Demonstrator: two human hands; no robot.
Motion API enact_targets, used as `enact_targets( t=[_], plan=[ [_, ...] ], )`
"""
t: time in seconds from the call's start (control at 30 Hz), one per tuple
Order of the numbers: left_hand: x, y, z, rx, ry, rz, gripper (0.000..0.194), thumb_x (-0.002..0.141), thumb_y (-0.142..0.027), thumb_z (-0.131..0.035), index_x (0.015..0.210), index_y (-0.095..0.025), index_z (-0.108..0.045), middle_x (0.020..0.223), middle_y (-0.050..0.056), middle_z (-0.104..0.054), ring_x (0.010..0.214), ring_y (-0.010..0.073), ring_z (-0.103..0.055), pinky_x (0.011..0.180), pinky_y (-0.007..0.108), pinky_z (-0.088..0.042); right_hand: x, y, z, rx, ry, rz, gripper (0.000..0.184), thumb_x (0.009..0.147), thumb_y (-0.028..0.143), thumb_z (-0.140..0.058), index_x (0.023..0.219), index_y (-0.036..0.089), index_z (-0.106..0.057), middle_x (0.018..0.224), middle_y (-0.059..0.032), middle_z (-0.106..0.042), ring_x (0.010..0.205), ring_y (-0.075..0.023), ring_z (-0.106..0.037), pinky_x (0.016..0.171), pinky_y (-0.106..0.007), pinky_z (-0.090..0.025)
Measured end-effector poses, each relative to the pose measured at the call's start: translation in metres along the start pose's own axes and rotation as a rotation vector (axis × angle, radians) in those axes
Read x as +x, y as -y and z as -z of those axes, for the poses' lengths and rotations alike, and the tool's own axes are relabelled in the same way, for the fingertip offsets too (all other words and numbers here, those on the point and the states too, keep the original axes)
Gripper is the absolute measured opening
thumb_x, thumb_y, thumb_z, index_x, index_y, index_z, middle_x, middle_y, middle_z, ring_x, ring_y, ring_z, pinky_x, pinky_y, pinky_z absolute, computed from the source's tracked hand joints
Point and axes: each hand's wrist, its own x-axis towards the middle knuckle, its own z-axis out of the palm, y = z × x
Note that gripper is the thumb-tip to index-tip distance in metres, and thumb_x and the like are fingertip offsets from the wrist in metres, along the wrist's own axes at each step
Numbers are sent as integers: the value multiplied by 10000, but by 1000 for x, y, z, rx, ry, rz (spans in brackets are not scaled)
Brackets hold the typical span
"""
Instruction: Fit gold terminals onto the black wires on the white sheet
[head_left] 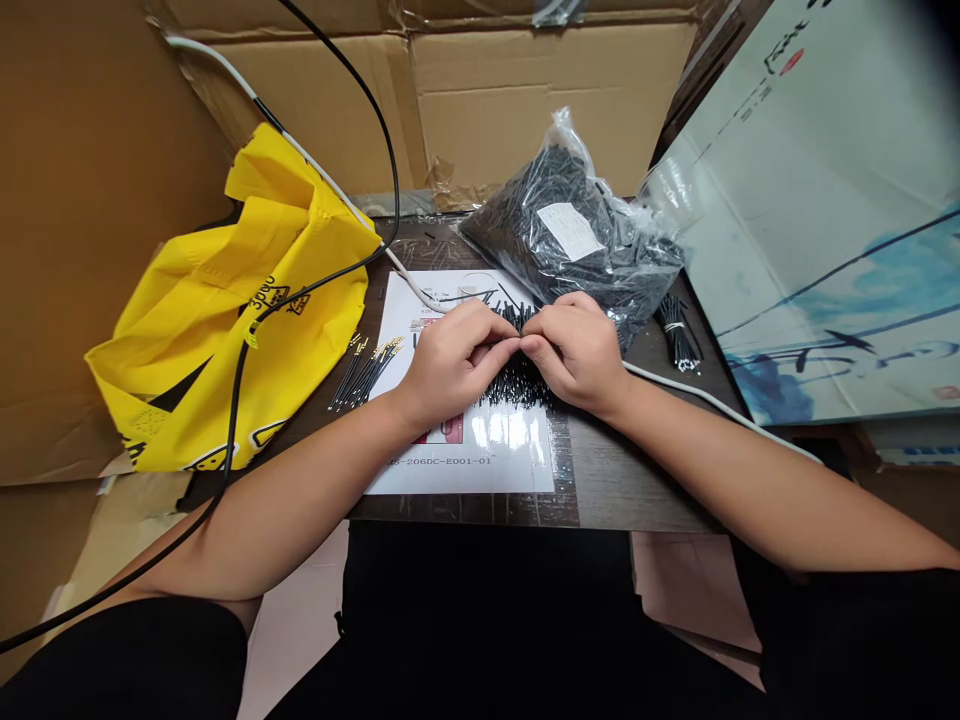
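- A bright yellow, creased fabric bag with black print [202,310] lies at the left edge of the dark wood-grain table [637,480].
- A thick, glossy black cable [236,400] hangs in front of the bag and runs down across the left forearm; a thin white cable [324,175] slants to the printed sheet.
- A loose group of short black wires with gold-coloured tips [367,372] lies between the yellow bag and the left hand, partly on the sheet.
- The bare left hand [459,355] has thumb and forefinger brought together over the sheet; I cannot tell whether a wire is between them.
- A white printed paper sheet with a glossy surface [525,470] lies flat beneath the hands, and on it a dense pile of short black wires with shiny ends [517,385] spreads under the meeting fingertips.
- The bare right hand [577,350] also pinches thumb to forefinger, close against the left fingertips; its contents are hidden.
- Behind it slumps a clear plastic bag full of black pieces [517,210], bearing a white paper label [570,230].
- A tied bundle of black wires with pale ends [679,335] lies farther right.
- A pale panel with blue brushwork [840,250] stands at the far right.
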Motion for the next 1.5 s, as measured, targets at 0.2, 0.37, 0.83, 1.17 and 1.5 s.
enact_targets(
  t=[0.2,0.37,0.83,1.17,1.5],
  plan=[
    [1,-1,3,-10,-67,95,112,892,-288,-650,872,-180,-669,753,-4,-604,652,71,-502,611,228,-410,3,3,4,128,-81,-55,99,943,274,-555,895,201,-603,786,-11,-653,714,-132,-572,757,-320,-441],
    [1,-1,3,-18,-61,67,90,896,-260,-639,886,-175,-667,745,-6,-598,664,72,-503,636,229,-423,5,6,4,193,-106,-110,66,909,247,-624,880,189,-635,766,-5,-656,689,-119,-580,719,-302,-436],
    [0,-2,8,-148,-89,155,206,932,-354,-572,882,-177,-664,796,9,-626,749,90,-548,708,244,-448,51,2,37,473,375,-500,222,833,371,-683,764,160,-681,613,26,-580,555,-73,-468,540,-240,-370],
    [1,2,9,-188,-152,250,374,1015,-380,-363,945,-183,-672,921,46,-646,916,119,-599,878,289,-481,125,-29,21,44,990,-371,126,761,275,-702,660,201,-699,584,3,-607,525,-100,-488,561,-303,-376],
    [-2,-2,9,-150,-137,271,368,1018,-350,-357,930,-177,-670,845,41,-636,831,113,-587,814,290,-475,120,-16,15,-347,810,-371,262,767,436,-686,809,192,-773,740,-83,-669,709,-198,-590,663,-355,-419]
  ],
)
